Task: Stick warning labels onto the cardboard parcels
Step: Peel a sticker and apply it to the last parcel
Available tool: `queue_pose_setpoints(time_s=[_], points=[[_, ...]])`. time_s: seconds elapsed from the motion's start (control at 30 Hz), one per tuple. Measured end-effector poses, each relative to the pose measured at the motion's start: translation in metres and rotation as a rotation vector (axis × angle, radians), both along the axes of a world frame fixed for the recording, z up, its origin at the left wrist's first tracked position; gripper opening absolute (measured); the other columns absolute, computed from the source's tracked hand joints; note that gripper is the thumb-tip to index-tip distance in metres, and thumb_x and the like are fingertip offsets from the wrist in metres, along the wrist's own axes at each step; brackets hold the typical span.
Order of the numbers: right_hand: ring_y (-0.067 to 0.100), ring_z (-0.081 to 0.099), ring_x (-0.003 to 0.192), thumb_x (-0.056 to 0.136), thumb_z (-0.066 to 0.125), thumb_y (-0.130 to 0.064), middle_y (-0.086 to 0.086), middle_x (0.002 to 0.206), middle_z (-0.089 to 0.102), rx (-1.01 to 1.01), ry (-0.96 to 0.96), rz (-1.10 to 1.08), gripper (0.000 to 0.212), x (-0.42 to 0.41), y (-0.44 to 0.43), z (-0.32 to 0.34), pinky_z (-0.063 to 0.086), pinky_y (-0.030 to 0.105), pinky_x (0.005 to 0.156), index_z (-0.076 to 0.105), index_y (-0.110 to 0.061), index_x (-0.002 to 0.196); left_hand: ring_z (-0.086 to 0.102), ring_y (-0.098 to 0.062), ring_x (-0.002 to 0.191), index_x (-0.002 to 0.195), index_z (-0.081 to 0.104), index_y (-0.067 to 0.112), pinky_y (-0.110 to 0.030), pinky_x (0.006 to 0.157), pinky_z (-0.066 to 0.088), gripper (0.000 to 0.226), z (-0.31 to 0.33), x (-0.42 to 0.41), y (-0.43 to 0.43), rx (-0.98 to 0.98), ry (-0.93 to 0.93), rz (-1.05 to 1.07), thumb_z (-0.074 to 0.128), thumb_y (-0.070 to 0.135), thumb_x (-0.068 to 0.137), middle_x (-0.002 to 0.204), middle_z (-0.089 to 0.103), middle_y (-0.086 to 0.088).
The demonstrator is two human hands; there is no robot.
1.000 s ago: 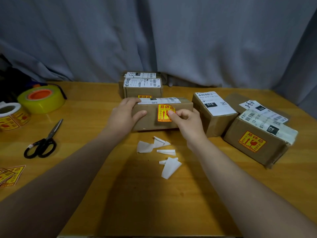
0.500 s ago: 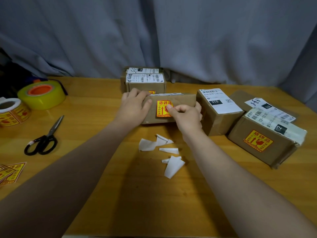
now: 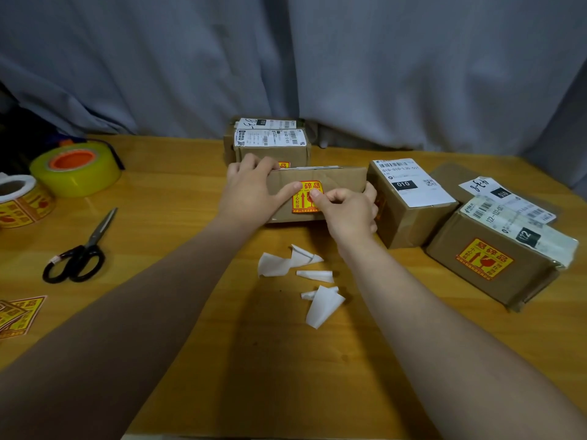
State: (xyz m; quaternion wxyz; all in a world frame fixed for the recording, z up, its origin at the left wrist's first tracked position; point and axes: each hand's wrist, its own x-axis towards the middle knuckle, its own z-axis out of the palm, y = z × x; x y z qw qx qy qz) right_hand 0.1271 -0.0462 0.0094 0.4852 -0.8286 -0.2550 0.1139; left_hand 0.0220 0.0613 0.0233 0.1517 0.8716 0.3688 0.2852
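At the table's left edge sit a roll of warning labels [image 3: 17, 201], a yellow tape roll [image 3: 76, 168] and black scissors [image 3: 79, 252]. In the middle, the left hand [image 3: 251, 192] clasps the cardboard parcel's [image 3: 336, 182] top-left corner, thumb pressing the orange warning label [image 3: 306, 201] on its front face. The right hand [image 3: 347, 214], fingers curled, pushes a thumb on the same label. Backing scraps [image 3: 320, 303] lie nearer. Two more labelled parcels [image 3: 409, 201] stand right.

Single head cam, looks fwd/down, close over wooden table [image 3: 158, 312] toward curtain [image 3: 317, 58].
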Motion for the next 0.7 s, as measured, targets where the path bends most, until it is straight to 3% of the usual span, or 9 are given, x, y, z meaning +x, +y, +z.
queue_pose_setpoints(time_s=[0.17, 0.33, 0.7], points=[[0.028, 0.023, 0.137, 0.079, 0.067, -0.052, 0.002, 0.157, 0.012, -0.025, -0.032, -0.017, 0.028, 0.000, 0.002, 0.000, 0.020, 0.048, 0.110, 0.065, -0.027, 0.067, 0.038, -0.024, 0.116, 0.115, 0.055, 0.022, -0.026, 0.086, 0.030, 0.051, -0.003, 0.002, 0.000, 0.031, -0.026, 0.020, 0.057, 0.059, 0.080, 0.117, 0.049, -0.001], [0.029, 0.028, 0.133, 0.070, 0.065, -0.066, 0.002, 0.156, 0.016, -0.075, -0.047, -0.096, 0.046, -0.003, 0.008, 0.002, 0.023, 0.048, 0.105, 0.054, -0.024, 0.054, 0.037, -0.023, 0.115, 0.113, 0.055, 0.022, -0.026, 0.087, 0.030, 0.049, -0.006, 0.001, 0.000, 0.038, -0.044, 0.013, 0.058, 0.058, 0.081, 0.114, 0.049, 0.000], [0.026, 0.040, 0.124, 0.070, 0.065, -0.066, -0.003, 0.143, 0.038, -0.067, -0.101, -0.145, 0.042, 0.010, 0.009, -0.003, 0.026, 0.047, 0.100, 0.056, -0.028, 0.054, 0.038, -0.023, 0.114, 0.109, 0.055, 0.022, -0.031, 0.088, 0.035, 0.047, -0.005, -0.001, 0.004, 0.044, -0.022, -0.013, 0.057, 0.059, 0.080, 0.113, 0.049, 0.001]])
